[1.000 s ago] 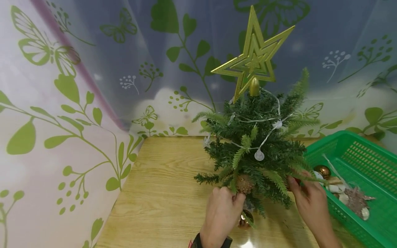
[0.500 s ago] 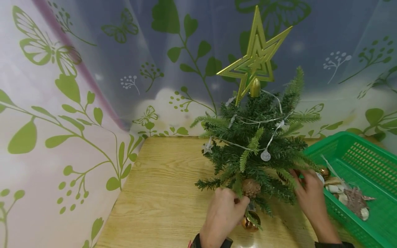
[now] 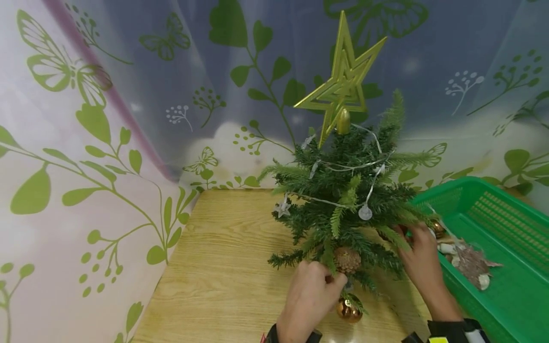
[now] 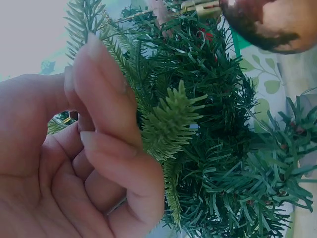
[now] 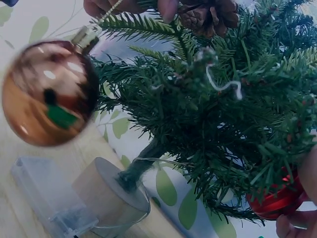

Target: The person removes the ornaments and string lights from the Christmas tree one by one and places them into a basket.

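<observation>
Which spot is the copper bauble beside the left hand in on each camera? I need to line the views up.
Head: copper bauble near the bottom, right of centre, just right of the left hand and below the pinecone.
Left wrist: copper bauble at top right, cut off by the upper edge.
Right wrist: copper bauble at left, whole.
Shared landmark: the artificial Christmas tree.

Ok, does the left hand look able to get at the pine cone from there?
Probably yes: the pine cone sits right beside the left hand, mostly uncovered, though its fingers seem busy pinching a branch.
</observation>
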{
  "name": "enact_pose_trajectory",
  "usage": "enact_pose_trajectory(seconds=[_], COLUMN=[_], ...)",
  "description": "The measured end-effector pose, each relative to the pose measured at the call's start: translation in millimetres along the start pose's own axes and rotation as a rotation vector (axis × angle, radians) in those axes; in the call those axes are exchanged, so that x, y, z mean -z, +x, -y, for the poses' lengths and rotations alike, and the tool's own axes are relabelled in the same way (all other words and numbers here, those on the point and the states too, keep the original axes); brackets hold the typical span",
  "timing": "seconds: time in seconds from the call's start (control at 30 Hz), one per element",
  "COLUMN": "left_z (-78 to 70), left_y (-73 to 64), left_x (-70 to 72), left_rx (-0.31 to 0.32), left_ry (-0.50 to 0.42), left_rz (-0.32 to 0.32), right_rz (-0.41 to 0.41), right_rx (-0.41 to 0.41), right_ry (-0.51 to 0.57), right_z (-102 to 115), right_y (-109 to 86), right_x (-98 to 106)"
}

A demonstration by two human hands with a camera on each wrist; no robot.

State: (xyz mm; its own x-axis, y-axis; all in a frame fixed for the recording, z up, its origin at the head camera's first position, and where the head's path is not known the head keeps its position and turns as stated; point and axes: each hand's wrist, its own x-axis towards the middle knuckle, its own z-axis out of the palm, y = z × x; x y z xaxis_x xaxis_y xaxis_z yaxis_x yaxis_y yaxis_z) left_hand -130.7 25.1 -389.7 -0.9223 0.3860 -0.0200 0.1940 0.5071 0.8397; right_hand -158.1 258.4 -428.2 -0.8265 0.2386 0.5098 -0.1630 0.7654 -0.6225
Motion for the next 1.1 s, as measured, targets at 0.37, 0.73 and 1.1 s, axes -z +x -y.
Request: enact_pose_trajectory(seconds=[0.37, 0.73, 1.1], left_z=[0.1, 1.2, 4.2], left_y=[0.8, 3.5, 3.2], left_x=[-0.1, -2.8, -0.5], left_rx=[0.009, -0.024, -0.026], left_ry=[-0.029, 0.004, 0.007], left_rz=[-0.004, -0.038, -0.044], right_rz=[-0.055, -0.263, -0.39], right_rx=[-0.111, 0.056, 0.287], right_ry=[0.143, 0.062, 0.299], right_z=[-2.0, -6.3, 8.9], right_y=[-6.1, -12.7, -28.6], right_x=[9.6, 22.2, 32.7])
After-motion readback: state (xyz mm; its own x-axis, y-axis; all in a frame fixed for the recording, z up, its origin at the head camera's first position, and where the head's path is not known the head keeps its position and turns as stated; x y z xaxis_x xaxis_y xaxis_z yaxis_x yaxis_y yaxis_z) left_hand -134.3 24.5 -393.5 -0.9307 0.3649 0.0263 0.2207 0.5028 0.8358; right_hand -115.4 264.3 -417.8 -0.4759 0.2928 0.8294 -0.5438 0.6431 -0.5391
